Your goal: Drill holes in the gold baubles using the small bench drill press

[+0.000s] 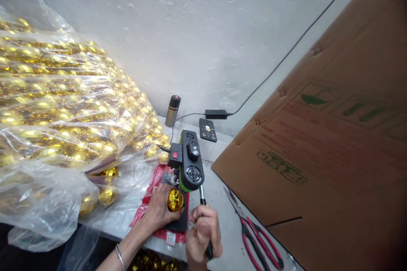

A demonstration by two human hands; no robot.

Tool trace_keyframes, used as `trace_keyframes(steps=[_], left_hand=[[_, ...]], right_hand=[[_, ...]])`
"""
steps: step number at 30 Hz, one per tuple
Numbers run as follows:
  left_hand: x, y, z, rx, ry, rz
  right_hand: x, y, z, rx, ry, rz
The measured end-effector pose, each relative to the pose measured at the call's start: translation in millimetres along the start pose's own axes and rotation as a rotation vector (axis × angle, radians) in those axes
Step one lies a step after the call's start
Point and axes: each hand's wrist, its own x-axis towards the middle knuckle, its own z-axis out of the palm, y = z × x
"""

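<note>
My left hand (159,208) holds a shiny gold faceted ball (175,200) below the front end of a small black and green machine (192,156). Closed around a lever with a black grip (209,250) is my right hand (205,233), to the right of the ball. The lever's metal rod (202,192) rises to the machine's side. A switch box (175,155) with a red switch is fixed at the machine's left. Under the machine's base lies red plastic (141,212).
Clear plastic bags of gold balls (63,93) fill the left. At the back stand a bottle (173,111), a black adapter (216,114) and a phone (207,130). Red-handled scissors (259,241) lie right, beside a large cardboard box (318,135).
</note>
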Motion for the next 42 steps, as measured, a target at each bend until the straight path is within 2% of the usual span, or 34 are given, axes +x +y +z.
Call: trace_keyframes(steps=[8, 12, 18, 20, 24, 26, 27, 30, 34, 37, 39, 41, 42], left_hand=[[1, 0, 3.1, -0.024, 0.008, -0.012], [0, -1, 5.4, -0.040, 0.023, -0.019], [-1, -3, 6.8, -0.086, 0.005, -0.018], [-1, -2, 5.8, -0.083, -0.006, -0.019], [2, 0, 4.5, -0.067, -0.013, -0.036], [3, 1, 3.8, -0.064, -0.015, -0.037], [4, 2, 3.1, -0.064, -0.020, -0.038], [-3, 1, -0.7, -0.076, -0.049, -0.041], [-31, -14, -13.0, -0.070, -0.128, 0.077], [-40, -29, -32.5, -0.025, -0.104, 0.181], [-27, -36, -50.4, 0.054, -0.011, 0.095], [3, -40, -68.9, 0.194, 0.065, -0.092], [21, -41, -77.0, 0.263, 0.062, -0.196]], right_hand=[[-2, 8, 0, 0.027, 0.027, -0.021], [-9, 7, 2, -0.011, 0.009, 0.014], [-22, 21, 12, -0.038, 0.198, -0.071], [-22, 32, 8, -0.074, 0.146, -0.149], [-12, 36, -5, -0.147, -0.088, -0.352], [0, 22, -9, -0.139, -0.092, -0.285], [8, 11, -10, -0.133, -0.058, -0.202], [39, -19, -11, -0.113, -0.097, 0.067], [72, -38, -11, -0.085, -0.198, 0.072], [70, -39, -7, -0.077, -0.168, 0.062], [60, -40, -2, -0.071, -0.111, 0.115], [52, -40, 1, -0.073, -0.065, 0.171], [49, -40, 1, -0.074, -0.060, 0.174]])
